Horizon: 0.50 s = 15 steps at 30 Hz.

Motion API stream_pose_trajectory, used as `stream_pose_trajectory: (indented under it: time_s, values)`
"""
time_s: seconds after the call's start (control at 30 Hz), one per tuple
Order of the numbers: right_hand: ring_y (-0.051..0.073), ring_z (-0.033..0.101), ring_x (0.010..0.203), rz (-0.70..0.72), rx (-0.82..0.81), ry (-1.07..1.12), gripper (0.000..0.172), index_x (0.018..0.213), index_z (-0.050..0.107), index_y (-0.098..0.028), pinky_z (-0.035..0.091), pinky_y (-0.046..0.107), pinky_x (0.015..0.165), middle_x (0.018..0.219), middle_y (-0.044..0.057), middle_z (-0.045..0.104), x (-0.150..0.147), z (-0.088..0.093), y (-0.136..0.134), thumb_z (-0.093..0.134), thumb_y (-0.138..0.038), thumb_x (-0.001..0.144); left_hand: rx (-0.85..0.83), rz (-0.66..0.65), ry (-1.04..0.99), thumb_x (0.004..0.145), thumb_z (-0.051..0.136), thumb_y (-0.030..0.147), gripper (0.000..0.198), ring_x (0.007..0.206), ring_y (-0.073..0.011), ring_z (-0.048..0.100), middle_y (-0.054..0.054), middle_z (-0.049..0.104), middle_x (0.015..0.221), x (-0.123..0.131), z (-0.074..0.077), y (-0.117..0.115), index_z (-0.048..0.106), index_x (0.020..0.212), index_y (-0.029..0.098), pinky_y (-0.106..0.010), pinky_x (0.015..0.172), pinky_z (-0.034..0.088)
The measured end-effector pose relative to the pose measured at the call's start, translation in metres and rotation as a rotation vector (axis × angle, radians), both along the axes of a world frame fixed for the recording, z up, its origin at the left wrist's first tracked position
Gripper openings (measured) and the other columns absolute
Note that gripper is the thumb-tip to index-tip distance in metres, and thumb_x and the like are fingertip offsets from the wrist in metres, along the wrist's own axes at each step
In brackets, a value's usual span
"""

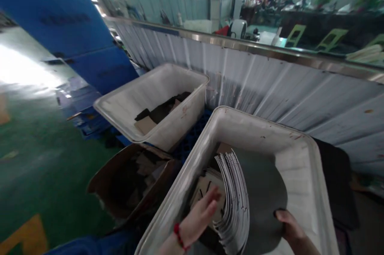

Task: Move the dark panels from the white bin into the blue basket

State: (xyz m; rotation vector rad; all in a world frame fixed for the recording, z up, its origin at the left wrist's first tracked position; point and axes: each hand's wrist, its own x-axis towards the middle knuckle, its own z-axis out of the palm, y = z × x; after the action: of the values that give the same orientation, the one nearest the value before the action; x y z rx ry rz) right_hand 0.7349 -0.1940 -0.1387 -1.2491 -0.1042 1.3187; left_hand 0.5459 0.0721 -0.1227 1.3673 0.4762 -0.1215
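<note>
A curved stack of thin sheets (235,199), with pale layered edges and a dark grey face (264,191), stands bent inside the nearer white plastic tub (303,159). My right hand (289,225) grips the right edge of the grey sheets, thumb on the face and the other fingers mostly hidden. To the left of the layered edges is my left hand (199,217), wearing a red bracelet, its fingers stretched out and slightly blurred. It appears to hold nothing; whether it touches the edges I cannot tell. Beige pieces with dark marks (207,187) lie below and beyond it in the tub.
A second white tub (168,129) holds dark and beige scraps. Beside it sits an open cardboard box (105,179) with scraps. A corrugated metal wall (240,75) with windows runs behind the tubs. Blue panels (66,23) lean at the left above the green floor (39,171).
</note>
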Motion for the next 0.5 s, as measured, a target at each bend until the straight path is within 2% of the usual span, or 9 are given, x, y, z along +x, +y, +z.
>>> stream_pose_trajectory:
  time_s: [0.03,0.1,0.17,0.2,0.27,0.37,0.43,0.5]
  values:
    - [0.040,0.068,0.108,0.025,0.008,-0.010,0.068,0.114,0.071,-0.014,0.051,0.052,0.096,0.100,0.016,0.078,-0.005,0.024,-0.003,0.073,-0.055,0.060,-0.276,0.004,-0.094,0.086,0.042,0.074,0.087,0.138,-0.0327,0.041,-0.018,0.041,0.151,-0.001,0.024,-0.027,0.035,0.151,0.017,-0.050,0.116,0.032]
    - [0.036,0.065,0.115,0.078,0.006,-0.073,0.067,0.125,0.065,-0.017,0.049,0.048,0.101,0.114,0.013,0.075,-0.017,0.072,-0.003,0.078,-0.044,0.064,-0.475,0.167,-0.271,0.087,0.057,0.062,0.079,0.139,-0.0302,0.041,-0.014,0.042,0.151,-0.011,0.064,-0.073,0.036,0.151,0.021,-0.045,0.118,0.029]
    - [0.032,0.063,0.119,0.149,-0.044,-0.209,0.072,0.135,0.054,-0.020,0.049,0.044,0.102,0.126,0.011,0.069,-0.035,0.116,0.005,0.079,-0.035,0.068,-0.560,0.344,-0.348,0.082,0.071,0.047,0.081,0.140,-0.0289,0.040,-0.012,0.042,0.151,-0.030,0.087,-0.104,0.036,0.151,0.023,-0.043,0.119,0.028]
    - [0.031,0.063,0.118,0.200,-0.092,-0.314,0.074,0.137,0.050,-0.019,0.050,0.043,0.101,0.128,0.012,0.068,-0.049,0.136,0.013,0.078,-0.035,0.070,-0.606,0.427,-0.332,0.080,0.074,0.041,0.082,0.140,-0.0288,0.040,-0.012,0.044,0.150,-0.043,0.092,-0.114,0.037,0.150,0.022,-0.043,0.119,0.028]
    - [0.033,0.065,0.115,0.338,-0.231,-0.594,0.075,0.136,0.046,-0.016,0.051,0.045,0.099,0.126,0.016,0.067,-0.085,0.169,0.033,0.076,-0.039,0.070,-0.754,0.573,-0.214,0.081,0.073,0.040,0.075,0.139,-0.0292,0.041,-0.014,0.050,0.145,-0.074,0.090,-0.127,0.045,0.146,0.015,-0.043,0.119,0.029]
    - [0.041,0.062,0.116,0.504,-0.445,-1.066,0.081,0.141,0.040,-0.008,0.046,0.053,0.101,0.130,0.026,0.062,-0.154,0.206,0.067,0.070,-0.042,0.073,-1.082,0.687,-0.114,0.085,0.061,0.054,0.067,0.136,-0.0293,0.045,-0.016,0.061,0.132,-0.121,0.071,-0.131,0.060,0.131,0.005,-0.040,0.119,0.029]
    - [0.044,0.060,0.119,0.614,-0.421,-1.220,0.093,0.149,0.025,-0.004,0.045,0.055,0.101,0.137,0.030,0.055,-0.200,0.228,0.086,0.067,-0.043,0.076,-1.178,0.705,-0.265,0.084,0.060,0.057,0.066,0.134,-0.0287,0.048,-0.014,0.065,0.126,-0.150,0.062,-0.125,0.066,0.123,0.004,-0.036,0.119,0.029]
    - [0.042,0.057,0.123,0.744,-0.303,-1.238,0.101,0.154,0.011,-0.003,0.046,0.054,0.102,0.141,0.030,0.050,-0.241,0.252,0.100,0.064,-0.044,0.078,-1.153,0.694,-0.441,0.084,0.060,0.060,0.066,0.135,-0.0276,0.046,-0.011,0.065,0.127,-0.177,0.070,-0.112,0.068,0.123,0.007,-0.032,0.118,0.029]
